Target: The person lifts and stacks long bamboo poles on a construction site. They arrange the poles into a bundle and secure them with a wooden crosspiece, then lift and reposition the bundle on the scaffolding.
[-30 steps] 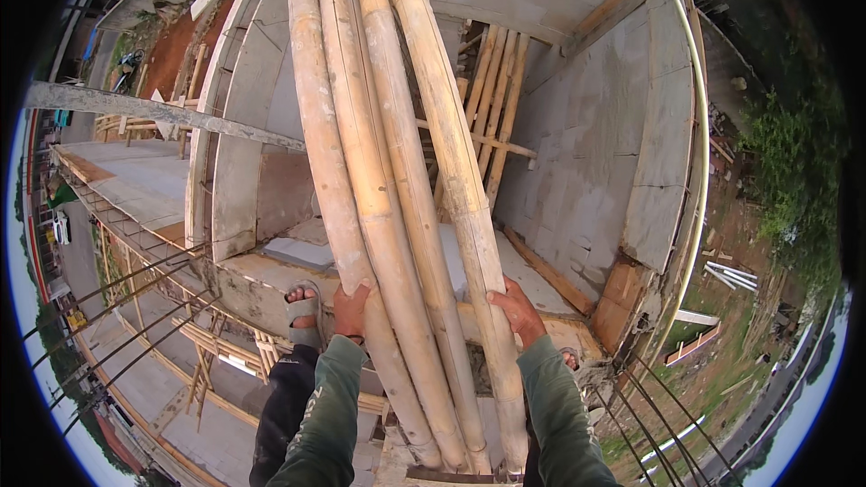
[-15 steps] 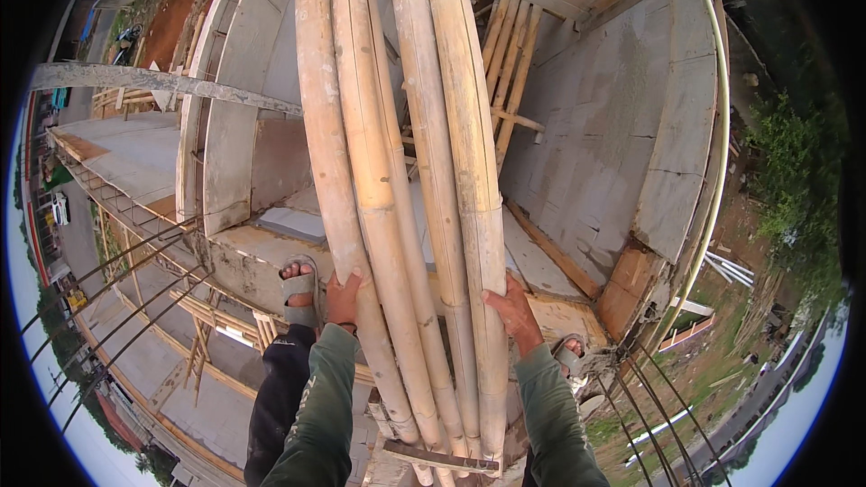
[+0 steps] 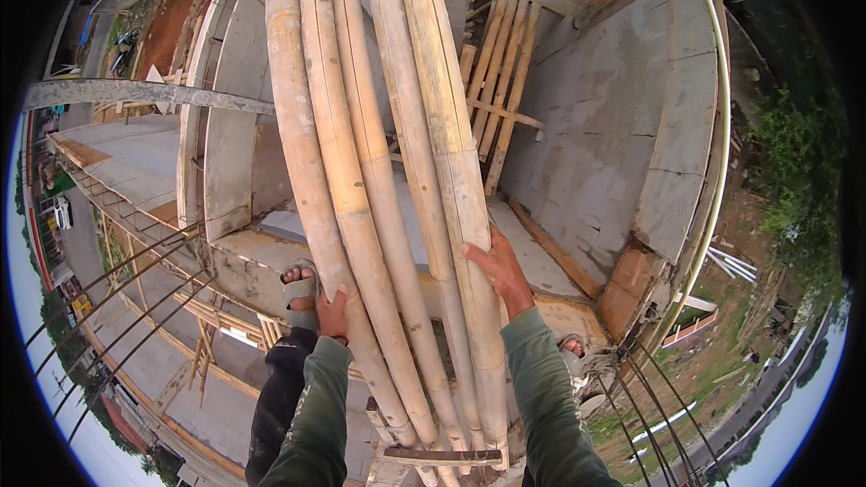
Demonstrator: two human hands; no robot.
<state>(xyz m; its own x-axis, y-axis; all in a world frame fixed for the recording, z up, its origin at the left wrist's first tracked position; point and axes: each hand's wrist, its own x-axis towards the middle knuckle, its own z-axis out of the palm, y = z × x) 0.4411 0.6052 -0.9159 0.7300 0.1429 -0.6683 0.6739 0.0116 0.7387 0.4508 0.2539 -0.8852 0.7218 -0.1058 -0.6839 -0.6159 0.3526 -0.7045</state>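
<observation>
Several long bamboo poles (image 3: 462, 207) lie side by side, running from below me to the top of the head view. A flat wooden crosspiece (image 3: 442, 457) spans their near ends. My left hand (image 3: 333, 314) grips the leftmost pole from its outer side, its thumb showing and the other fingers hidden. On the opposite edge, my right hand (image 3: 502, 272) is wrapped round the rightmost pole, thumb lying over the top and fingertips out of sight behind it. Both forearms wear dark green sleeves.
My sandalled left foot (image 3: 299, 285) and right foot (image 3: 572, 346) stand on narrow wall tops either side of a deep opening. Reinforcing bars (image 3: 135, 302) stick out left, and more bars (image 3: 663, 410) lower right. Below, other bamboo poles (image 3: 501, 81) lean beside a grey block wall (image 3: 591, 126).
The far part of the bamboo poles has swung left. My right hand sits farther forward and slightly left; my left hand has shifted a little left and nearer.
</observation>
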